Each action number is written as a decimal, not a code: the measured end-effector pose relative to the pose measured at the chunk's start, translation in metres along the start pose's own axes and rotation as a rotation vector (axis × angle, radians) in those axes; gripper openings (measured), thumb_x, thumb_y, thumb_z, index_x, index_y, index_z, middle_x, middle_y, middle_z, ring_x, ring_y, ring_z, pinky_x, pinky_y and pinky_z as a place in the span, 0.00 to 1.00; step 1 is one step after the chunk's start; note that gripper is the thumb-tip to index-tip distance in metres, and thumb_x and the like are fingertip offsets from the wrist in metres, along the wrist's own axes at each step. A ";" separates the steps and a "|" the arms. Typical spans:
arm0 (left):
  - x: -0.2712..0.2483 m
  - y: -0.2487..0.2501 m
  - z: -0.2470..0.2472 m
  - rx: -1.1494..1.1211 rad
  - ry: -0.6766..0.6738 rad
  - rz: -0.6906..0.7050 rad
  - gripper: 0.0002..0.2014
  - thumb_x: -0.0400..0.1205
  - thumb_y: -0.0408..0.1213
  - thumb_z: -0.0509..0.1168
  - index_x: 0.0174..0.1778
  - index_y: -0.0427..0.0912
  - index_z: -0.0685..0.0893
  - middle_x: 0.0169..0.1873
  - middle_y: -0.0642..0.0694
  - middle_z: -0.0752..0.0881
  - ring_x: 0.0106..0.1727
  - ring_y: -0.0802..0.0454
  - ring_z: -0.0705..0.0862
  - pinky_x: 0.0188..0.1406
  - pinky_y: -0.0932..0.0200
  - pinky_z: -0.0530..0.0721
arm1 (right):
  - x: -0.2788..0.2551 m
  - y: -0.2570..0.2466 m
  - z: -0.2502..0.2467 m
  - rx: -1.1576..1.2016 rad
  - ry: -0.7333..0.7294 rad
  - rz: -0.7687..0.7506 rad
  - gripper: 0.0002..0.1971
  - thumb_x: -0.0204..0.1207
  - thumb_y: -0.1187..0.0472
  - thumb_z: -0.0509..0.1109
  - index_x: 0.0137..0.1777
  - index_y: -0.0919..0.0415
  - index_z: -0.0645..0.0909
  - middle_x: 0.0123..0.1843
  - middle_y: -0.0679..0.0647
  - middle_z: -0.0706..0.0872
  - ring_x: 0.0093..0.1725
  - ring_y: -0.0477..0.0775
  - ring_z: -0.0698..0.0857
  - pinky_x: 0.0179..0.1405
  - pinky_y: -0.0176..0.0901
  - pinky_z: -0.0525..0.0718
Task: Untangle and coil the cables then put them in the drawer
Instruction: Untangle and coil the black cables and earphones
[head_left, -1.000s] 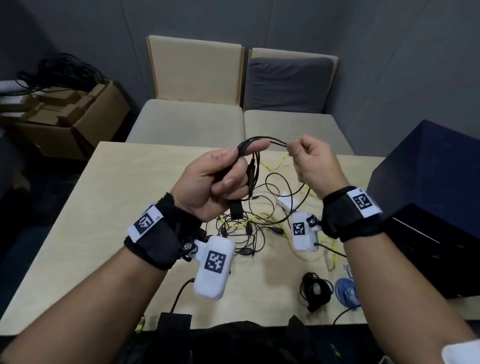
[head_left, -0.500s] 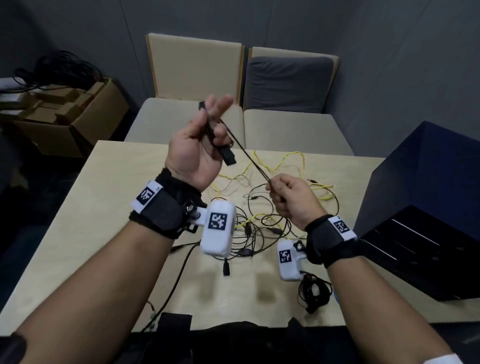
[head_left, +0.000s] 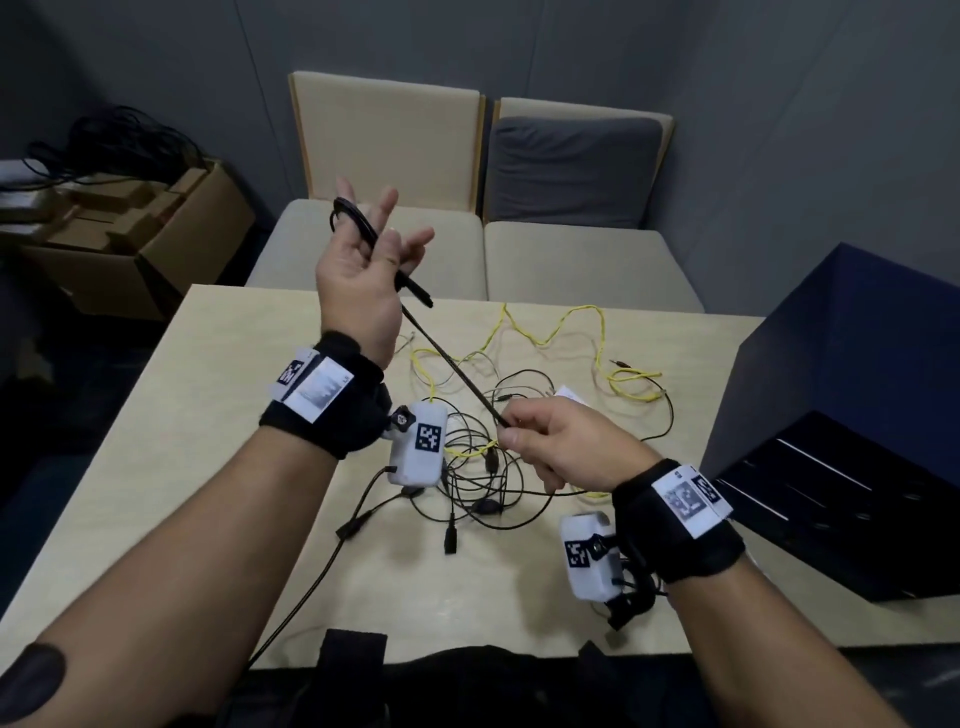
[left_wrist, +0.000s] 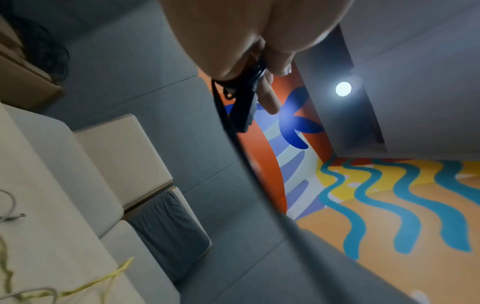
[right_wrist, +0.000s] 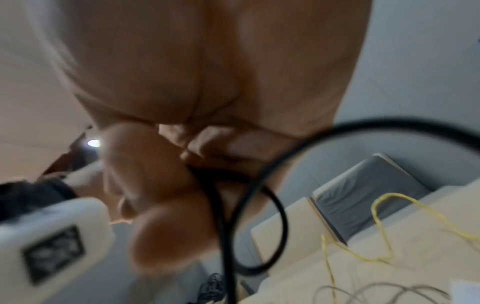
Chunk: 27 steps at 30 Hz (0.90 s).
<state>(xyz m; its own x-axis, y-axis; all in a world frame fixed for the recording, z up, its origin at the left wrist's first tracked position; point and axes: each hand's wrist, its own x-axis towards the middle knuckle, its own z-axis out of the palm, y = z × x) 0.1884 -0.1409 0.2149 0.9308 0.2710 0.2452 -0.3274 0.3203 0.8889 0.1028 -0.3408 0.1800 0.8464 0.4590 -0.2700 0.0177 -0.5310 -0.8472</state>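
Black cable (head_left: 447, 364) taut between raised left hand's (head_left: 358, 270) thumb-pinch grip and right hand's (head_left: 561, 447) pinching grip.

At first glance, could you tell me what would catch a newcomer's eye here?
A black cable stretched taut between the raised left hand and the lower right hand. Under them, a tangle of black cables on the table, with a yellow cable snaking behind it.
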 end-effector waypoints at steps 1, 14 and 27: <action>-0.001 -0.004 -0.001 0.059 -0.008 0.013 0.30 0.86 0.23 0.52 0.83 0.39 0.49 0.68 0.43 0.77 0.49 0.52 0.89 0.64 0.52 0.82 | -0.003 -0.005 0.000 -0.021 -0.014 -0.010 0.12 0.82 0.60 0.64 0.36 0.48 0.76 0.23 0.42 0.73 0.21 0.51 0.73 0.28 0.44 0.74; -0.016 -0.008 -0.020 1.101 -0.642 -0.005 0.18 0.86 0.43 0.56 0.73 0.52 0.76 0.59 0.50 0.87 0.50 0.52 0.83 0.61 0.53 0.81 | -0.019 -0.042 -0.044 0.157 0.333 -0.208 0.11 0.79 0.72 0.66 0.42 0.57 0.84 0.28 0.43 0.84 0.21 0.44 0.70 0.20 0.35 0.71; -0.037 0.009 -0.020 0.519 -0.898 -0.360 0.20 0.84 0.49 0.54 0.52 0.40 0.86 0.20 0.49 0.70 0.23 0.50 0.63 0.17 0.65 0.65 | 0.007 -0.037 -0.073 0.015 0.722 -0.268 0.09 0.78 0.63 0.72 0.38 0.50 0.83 0.25 0.36 0.80 0.26 0.37 0.76 0.30 0.28 0.72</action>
<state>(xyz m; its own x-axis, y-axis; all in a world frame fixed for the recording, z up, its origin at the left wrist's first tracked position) 0.1482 -0.1301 0.2058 0.8062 -0.5890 -0.0560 -0.1005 -0.2296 0.9681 0.1471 -0.3697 0.2423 0.9517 -0.0113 0.3068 0.2683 -0.4554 -0.8489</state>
